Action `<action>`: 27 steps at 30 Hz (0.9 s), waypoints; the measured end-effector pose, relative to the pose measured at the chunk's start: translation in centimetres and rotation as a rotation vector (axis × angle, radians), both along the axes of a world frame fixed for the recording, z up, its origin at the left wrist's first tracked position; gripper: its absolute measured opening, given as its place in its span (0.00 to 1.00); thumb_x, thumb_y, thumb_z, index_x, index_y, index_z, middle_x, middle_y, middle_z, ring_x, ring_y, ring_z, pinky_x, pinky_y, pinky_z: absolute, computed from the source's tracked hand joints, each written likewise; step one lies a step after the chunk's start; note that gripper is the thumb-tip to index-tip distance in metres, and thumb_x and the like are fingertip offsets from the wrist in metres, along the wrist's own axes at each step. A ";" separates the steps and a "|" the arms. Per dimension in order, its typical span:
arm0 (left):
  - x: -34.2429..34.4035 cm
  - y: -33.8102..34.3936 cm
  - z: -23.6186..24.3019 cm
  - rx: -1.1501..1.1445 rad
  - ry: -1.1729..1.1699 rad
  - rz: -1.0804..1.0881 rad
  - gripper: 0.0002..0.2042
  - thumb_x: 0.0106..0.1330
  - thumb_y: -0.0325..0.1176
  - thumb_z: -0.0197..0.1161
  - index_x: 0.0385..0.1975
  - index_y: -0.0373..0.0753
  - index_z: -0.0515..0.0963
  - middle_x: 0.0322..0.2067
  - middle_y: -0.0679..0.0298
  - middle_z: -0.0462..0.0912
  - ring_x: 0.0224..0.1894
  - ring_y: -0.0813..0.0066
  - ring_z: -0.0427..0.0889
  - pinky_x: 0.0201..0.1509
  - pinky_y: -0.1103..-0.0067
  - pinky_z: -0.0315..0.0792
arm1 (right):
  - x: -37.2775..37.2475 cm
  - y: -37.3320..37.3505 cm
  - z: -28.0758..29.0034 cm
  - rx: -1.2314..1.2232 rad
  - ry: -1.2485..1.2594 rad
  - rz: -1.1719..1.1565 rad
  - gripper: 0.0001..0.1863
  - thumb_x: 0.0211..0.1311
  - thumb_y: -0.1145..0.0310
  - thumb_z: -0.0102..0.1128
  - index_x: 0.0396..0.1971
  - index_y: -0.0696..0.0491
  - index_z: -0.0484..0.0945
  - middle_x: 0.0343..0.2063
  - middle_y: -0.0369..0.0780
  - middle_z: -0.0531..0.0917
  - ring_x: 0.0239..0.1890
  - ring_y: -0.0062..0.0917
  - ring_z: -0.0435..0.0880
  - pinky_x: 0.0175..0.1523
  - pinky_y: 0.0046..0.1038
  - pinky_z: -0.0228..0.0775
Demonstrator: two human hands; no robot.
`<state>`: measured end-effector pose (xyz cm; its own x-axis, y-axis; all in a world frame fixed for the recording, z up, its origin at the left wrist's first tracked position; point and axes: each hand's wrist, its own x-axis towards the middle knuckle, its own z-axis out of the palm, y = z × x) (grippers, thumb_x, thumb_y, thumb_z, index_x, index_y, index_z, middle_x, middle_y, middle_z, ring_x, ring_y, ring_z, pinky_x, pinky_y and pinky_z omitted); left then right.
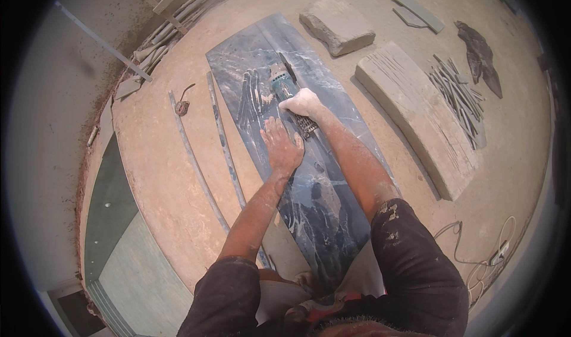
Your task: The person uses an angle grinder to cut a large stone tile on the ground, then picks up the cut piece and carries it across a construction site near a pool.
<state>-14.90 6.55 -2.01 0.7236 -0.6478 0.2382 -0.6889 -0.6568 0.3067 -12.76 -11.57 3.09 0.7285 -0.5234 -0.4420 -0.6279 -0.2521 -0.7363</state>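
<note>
Angle grinder: a blue-bodied angle grinder (pixel 284 87) sits over the upper half of the slab, its dark disc toward the far end.
Right hand: the dusty right hand (pixel 304 103) is wrapped around the grinder's body (it hides part of the casing).
Left hand: the left hand (pixel 282 148) lies palm down on the slab, fingers extended, grasping nothing.
Stone slab: the dark blue, white-veined slab (pixel 324 209) stretches from the person's legs away along the floor, pale streaks left of the grinder.
Left side: two long narrow strips (pixel 224 141) run beside the slab, partly behind the left forearm; a small reddish lump (pixel 182 107) touches the outer one.
Right side: a long scored block (pixel 416 120) lies near the slab's edge, a rough block (pixel 336 25) beyond it.
Farther right: thin grey sticks (pixel 455 96), a dark crumpled cloth (pixel 479 56) and a cable (pixel 457 242).
</note>
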 end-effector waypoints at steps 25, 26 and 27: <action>0.2 -0.1 -0.5 -0.031 0.009 0.015 0.33 0.70 0.37 0.57 0.70 0.22 0.61 0.72 0.35 0.59 0.79 0.37 0.52 0.82 0.47 0.43 | -1.4 0.7 0.5 0.003 0.015 -0.003 0.32 0.38 0.52 0.77 0.37 0.66 0.87 0.36 0.52 0.90 0.40 0.37 0.91 0.48 0.32 0.81; 0.2 -0.1 -0.6 -0.029 0.007 0.016 0.33 0.70 0.37 0.57 0.70 0.22 0.61 0.72 0.35 0.59 0.79 0.37 0.52 0.82 0.47 0.43 | -1.5 0.7 0.5 0.006 0.015 -0.005 0.32 0.38 0.52 0.77 0.37 0.66 0.87 0.36 0.52 0.90 0.40 0.37 0.91 0.48 0.32 0.81; 0.2 -0.1 -0.6 -0.034 0.008 0.014 0.33 0.70 0.37 0.57 0.70 0.22 0.61 0.72 0.35 0.59 0.79 0.37 0.52 0.82 0.47 0.43 | -1.6 0.7 0.6 0.005 0.017 0.000 0.32 0.38 0.51 0.77 0.37 0.66 0.87 0.36 0.52 0.90 0.40 0.37 0.91 0.48 0.32 0.81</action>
